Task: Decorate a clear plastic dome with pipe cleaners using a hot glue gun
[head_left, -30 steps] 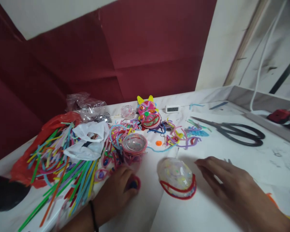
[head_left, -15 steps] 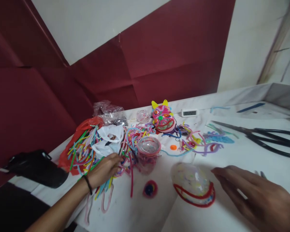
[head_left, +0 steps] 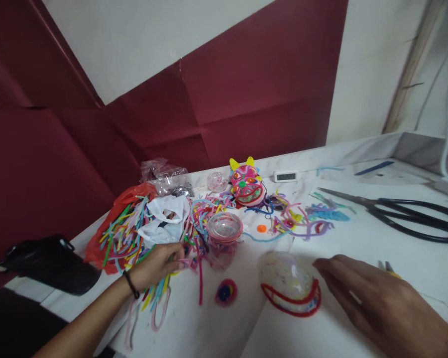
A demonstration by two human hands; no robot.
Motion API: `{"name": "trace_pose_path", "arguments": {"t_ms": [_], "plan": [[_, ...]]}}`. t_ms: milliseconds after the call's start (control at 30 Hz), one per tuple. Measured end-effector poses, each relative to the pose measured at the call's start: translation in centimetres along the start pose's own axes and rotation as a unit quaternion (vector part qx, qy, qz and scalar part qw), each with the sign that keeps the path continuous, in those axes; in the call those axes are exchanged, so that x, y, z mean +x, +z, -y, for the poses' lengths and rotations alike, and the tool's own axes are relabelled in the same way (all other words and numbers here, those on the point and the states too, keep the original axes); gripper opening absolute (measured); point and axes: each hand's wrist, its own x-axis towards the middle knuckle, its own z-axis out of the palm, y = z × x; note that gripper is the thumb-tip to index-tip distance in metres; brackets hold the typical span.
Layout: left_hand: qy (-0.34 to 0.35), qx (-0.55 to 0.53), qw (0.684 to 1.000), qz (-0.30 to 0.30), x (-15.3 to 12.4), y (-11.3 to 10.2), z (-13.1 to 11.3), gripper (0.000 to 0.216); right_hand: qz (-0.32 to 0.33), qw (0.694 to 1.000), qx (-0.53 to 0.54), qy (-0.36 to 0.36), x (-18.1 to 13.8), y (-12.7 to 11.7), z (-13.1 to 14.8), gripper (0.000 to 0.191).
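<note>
My left hand (head_left: 157,266), with a dark band on its wrist, has its fingers closed at the edge of a heap of coloured pipe cleaners (head_left: 127,228). Pink and purple bits lie at its fingertips; what it pinches I cannot make out. My right hand (head_left: 373,293) is open, fingers stretched out, just right of a clear dome (head_left: 283,271) with a red pipe-cleaner mouth (head_left: 291,309) along its front. Between the hands lies a round pink and dark-blue coiled piece (head_left: 225,292). Behind it stands a clear plastic bowl (head_left: 224,226).
At the back stand a colourful mask-like figure (head_left: 247,184) with yellow ears and a small digital display (head_left: 285,176). Large black-handled scissors (head_left: 406,214) lie at right. A white bag (head_left: 168,219), red bag (head_left: 93,248) and black object (head_left: 52,266) are at left. An orange disc (head_left: 261,228) lies mid-table.
The view has shifted slightly, so most things sit a little further left. My left hand's fingers have drawn together beside the pink bits. My right hand stays beside the dome.
</note>
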Motion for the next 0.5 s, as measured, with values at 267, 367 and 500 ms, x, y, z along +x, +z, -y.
{"name": "trace_pose_path", "arguments": {"t_ms": [267,367,500], "plan": [[0.008,-0.187,0.982,-0.039,1.3,-1.2,-3.0,0.025,0.026,0.999,0.034,0.023,0.7,-0.5,0.6,0.023],[0.014,-0.237,0.971,-0.008,2.6,-0.3,-4.5,0.026,0.058,0.996,0.05,0.036,0.5,-0.3,0.5,0.023],[0.043,-0.24,0.968,0.053,4.8,2.0,-6.7,0.022,0.071,0.994,0.06,0.064,0.1,0.1,0.7,0.022]]}}
